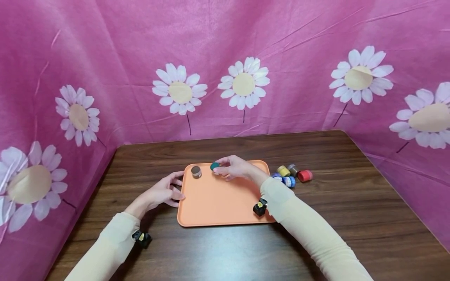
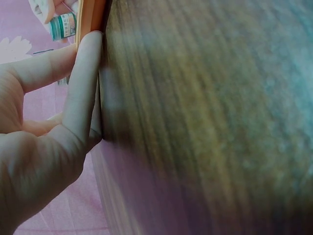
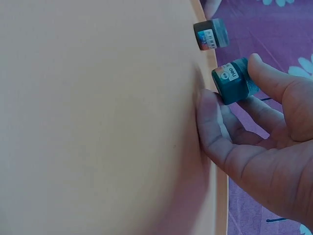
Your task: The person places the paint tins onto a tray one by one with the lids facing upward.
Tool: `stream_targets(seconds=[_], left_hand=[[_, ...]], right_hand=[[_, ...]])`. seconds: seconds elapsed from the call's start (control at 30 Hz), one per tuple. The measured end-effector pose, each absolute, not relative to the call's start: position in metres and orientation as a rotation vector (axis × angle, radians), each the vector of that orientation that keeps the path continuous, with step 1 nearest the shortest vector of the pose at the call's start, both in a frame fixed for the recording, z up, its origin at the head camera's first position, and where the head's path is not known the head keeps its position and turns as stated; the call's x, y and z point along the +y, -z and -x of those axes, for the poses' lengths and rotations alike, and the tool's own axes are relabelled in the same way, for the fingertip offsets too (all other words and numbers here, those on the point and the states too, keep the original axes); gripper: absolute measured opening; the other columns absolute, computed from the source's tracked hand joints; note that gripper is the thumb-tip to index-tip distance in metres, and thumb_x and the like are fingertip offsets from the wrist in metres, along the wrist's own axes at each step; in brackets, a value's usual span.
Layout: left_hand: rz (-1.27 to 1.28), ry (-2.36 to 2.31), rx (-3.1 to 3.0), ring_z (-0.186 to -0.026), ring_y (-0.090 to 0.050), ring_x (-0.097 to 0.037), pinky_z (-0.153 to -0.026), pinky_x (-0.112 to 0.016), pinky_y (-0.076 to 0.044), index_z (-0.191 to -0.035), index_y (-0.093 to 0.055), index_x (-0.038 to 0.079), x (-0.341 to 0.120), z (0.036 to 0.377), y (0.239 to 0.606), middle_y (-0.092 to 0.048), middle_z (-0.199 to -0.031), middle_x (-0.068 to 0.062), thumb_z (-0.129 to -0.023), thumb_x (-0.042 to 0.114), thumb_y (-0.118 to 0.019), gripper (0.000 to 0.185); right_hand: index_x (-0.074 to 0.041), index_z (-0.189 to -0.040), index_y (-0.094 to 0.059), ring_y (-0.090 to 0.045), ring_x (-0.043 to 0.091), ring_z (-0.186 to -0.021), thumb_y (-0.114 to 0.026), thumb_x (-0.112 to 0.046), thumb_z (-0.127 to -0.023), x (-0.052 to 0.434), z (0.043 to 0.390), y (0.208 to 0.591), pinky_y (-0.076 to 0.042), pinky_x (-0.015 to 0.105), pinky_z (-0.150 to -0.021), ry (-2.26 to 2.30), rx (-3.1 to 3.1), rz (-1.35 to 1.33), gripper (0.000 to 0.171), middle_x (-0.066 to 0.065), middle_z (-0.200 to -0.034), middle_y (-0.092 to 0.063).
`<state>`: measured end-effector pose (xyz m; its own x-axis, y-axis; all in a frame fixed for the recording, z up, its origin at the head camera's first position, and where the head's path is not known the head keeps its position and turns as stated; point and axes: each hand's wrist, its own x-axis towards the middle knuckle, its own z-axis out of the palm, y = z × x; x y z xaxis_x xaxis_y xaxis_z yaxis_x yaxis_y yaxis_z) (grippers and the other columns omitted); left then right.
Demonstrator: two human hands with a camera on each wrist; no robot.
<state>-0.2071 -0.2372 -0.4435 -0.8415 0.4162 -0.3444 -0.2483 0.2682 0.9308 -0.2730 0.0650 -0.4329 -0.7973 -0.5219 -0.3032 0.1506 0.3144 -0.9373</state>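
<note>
In the head view my right hand (image 1: 234,168) is over the back part of an orange tray (image 1: 218,203). It pinches a small paint jar with a dark green lid (image 1: 215,166) between thumb and fingers. The right wrist view shows that green jar (image 3: 234,81) tilted, its label visible, close over the tray. A brown paint jar (image 1: 196,172) stands in the tray's back left corner, left of the green one. My left hand (image 1: 161,192) is at the tray's left edge, fingers fairly straight and fingertips touching the rim (image 2: 88,19).
Right of the tray, several paint jars lie on the wooden table (image 1: 351,203): a yellow jar (image 1: 283,171), a grey jar (image 1: 293,169), a red jar (image 1: 304,175) and blue ones, including a blue jar (image 1: 289,182). A pink flowered cloth (image 1: 211,39) hangs around the table.
</note>
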Motion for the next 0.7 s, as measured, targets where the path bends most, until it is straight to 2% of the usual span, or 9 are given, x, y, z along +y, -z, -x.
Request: stream_targets(seconds=[0.27, 0.47, 0.7], left_hand=[[-0.153, -1.621, 2.007, -0.09, -0.066, -0.023, -0.071, -0.05, -0.062, -0.16, -0.019, 0.006, -0.2379, 0.2071, 0.4427, -0.033, -0.132, -0.026, -0.083, -0.012, -0.071, 0.094], [-0.163, -1.617, 2.011, -0.09, -0.066, -0.024, -0.072, -0.05, -0.062, -0.16, -0.019, 0.006, -0.2361, 0.2083, 0.4406, -0.033, -0.132, -0.026, -0.084, -0.011, -0.07, 0.093], [-0.148, -1.615, 2.005, -0.09, -0.066, -0.024, -0.072, -0.05, -0.062, -0.16, -0.019, 0.007, -0.2373, 0.2077, 0.4424, -0.033, -0.132, -0.026, -0.084, -0.011, -0.071, 0.094]], right_hand=[[-0.006, -0.135, -0.062, -0.059, 0.018, -0.082, -0.072, -0.021, -0.097, 0.0617, 0.2718, 0.4348, -0.055, 0.027, -0.063, 1.498, 2.064, 0.345, 0.042, 0.009, -0.099, -0.066], [-0.005, -0.135, -0.061, -0.057, 0.017, -0.078, -0.072, -0.019, -0.096, 0.0618, 0.2715, 0.4338, -0.052, 0.025, -0.059, 1.492, 2.103, 0.334, 0.042, 0.004, -0.095, -0.06], [-0.005, -0.139, -0.059, -0.058, 0.016, -0.083, -0.07, -0.021, -0.098, 0.0611, 0.2707, 0.4346, -0.052, 0.025, -0.062, 1.466, 2.115, 0.343, 0.045, 0.005, -0.099, -0.062]])
